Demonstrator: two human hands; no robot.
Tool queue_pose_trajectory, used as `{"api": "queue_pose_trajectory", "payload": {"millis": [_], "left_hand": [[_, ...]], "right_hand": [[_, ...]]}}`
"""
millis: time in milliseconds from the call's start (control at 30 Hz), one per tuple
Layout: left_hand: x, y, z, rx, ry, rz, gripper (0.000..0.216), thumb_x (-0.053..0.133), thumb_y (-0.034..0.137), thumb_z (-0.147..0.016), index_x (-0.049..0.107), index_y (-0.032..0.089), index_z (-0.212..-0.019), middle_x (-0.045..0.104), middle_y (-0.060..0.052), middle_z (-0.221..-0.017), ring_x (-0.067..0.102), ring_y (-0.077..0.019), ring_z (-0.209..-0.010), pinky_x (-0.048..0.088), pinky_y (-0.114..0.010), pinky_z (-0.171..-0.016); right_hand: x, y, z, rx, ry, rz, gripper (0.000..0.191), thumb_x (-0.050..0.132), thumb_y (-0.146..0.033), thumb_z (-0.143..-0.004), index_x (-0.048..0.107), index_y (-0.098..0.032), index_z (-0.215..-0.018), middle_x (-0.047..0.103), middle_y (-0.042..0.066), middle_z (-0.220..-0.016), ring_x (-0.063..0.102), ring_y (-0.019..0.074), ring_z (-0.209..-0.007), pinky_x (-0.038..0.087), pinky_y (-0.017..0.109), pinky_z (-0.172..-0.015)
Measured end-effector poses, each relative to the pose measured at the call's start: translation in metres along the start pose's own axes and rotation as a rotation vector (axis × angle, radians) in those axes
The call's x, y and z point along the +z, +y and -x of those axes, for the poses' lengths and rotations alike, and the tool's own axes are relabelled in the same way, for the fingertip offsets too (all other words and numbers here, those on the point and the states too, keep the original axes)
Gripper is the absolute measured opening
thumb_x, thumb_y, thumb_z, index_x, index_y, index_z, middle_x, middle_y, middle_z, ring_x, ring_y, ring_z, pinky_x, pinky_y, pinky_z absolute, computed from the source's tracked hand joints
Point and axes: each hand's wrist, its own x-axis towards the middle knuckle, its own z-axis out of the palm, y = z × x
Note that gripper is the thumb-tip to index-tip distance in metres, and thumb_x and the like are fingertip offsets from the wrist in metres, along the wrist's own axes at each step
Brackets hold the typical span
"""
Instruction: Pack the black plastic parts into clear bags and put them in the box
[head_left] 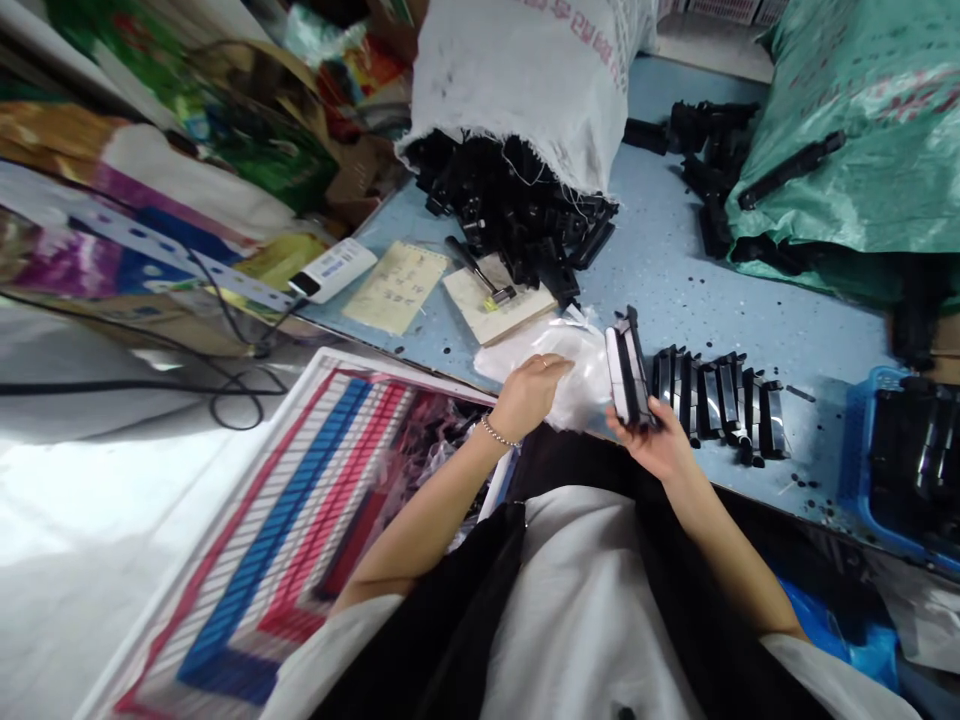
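Note:
My right hand (656,440) is closed around the lower end of a black plastic part with pale, shiny strips (628,370), held upright above the table edge; whether it is one piece or more I cannot tell. My left hand (531,395) is over a pile of clear plastic bags (581,365), its fingers pressed together on the thin film. Just right of the held part, a row of similar black parts with shiny faces (724,400) stands side by side on the blue table (750,320).
A white woven sack (525,80) spills black parts (510,210). A green sack (862,130) and blue basket (859,440) stand right. A black-handled tool (484,280) lies on a pad beside a handwritten note (397,287). A striped bag (300,520) is below left.

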Motion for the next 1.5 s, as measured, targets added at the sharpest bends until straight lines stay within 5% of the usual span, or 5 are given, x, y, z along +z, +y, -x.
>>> {"api": "queue_pose_trajectory", "payload": {"millis": [233,533,867,1100,1500], "left_hand": [[0.001,-0.007,0.003,0.022,-0.048,0.003,0.066,0.046,0.002,-0.079,0.053,0.019,-0.142,0.054,-0.014,-0.144,0.054,-0.0252,-0.133,0.049,-0.043,-0.110],[0.020,0.051,0.048,0.318,-0.256,0.015,0.080,0.047,0.006,-0.086,0.019,0.022,-0.160,0.038,-0.016,-0.158,0.039,-0.0260,-0.147,0.042,-0.044,-0.119],[-0.113,0.019,0.114,-0.278,-0.361,0.010,0.024,0.057,0.041,-0.090,0.077,0.032,-0.100,0.075,-0.006,-0.104,0.069,-0.0251,-0.098,0.051,-0.034,-0.095],[-0.054,-0.102,0.117,-0.709,-0.351,-0.344,0.017,0.062,0.021,-0.073,0.060,0.020,-0.056,0.070,-0.011,-0.068,0.069,-0.0307,-0.076,0.048,-0.035,-0.074],[0.035,0.024,0.014,0.011,-0.098,-0.324,0.020,0.067,0.031,-0.089,0.072,0.013,-0.097,0.068,-0.016,-0.111,0.064,-0.0274,-0.102,0.053,-0.039,-0.088]], "right_hand": [[-0.005,0.020,0.023,0.439,-0.190,-0.215,0.050,0.056,-0.054,-0.088,0.065,-0.009,-0.108,0.072,0.007,-0.080,0.059,0.0086,-0.056,0.053,0.016,-0.049],[0.026,0.016,-0.014,-0.171,0.099,0.575,0.028,0.065,-0.047,-0.085,0.064,-0.023,-0.099,0.069,0.002,-0.093,0.066,0.0188,-0.086,0.059,0.030,-0.073],[0.029,-0.024,0.015,-0.249,-0.187,1.097,0.036,0.057,-0.044,-0.095,0.065,-0.025,-0.125,0.073,0.006,-0.112,0.070,0.0211,-0.096,0.057,0.039,-0.089],[-0.019,-0.067,0.019,-0.561,0.316,2.019,0.041,0.038,-0.024,-0.099,0.065,-0.018,-0.129,0.067,0.017,-0.112,0.064,0.0322,-0.102,0.054,0.047,-0.087],[-0.022,-0.132,-0.038,-0.751,-0.396,2.508,0.035,0.048,-0.001,-0.091,0.071,-0.018,-0.112,0.066,0.011,-0.134,0.056,0.0278,-0.127,0.046,0.040,-0.094]]}}
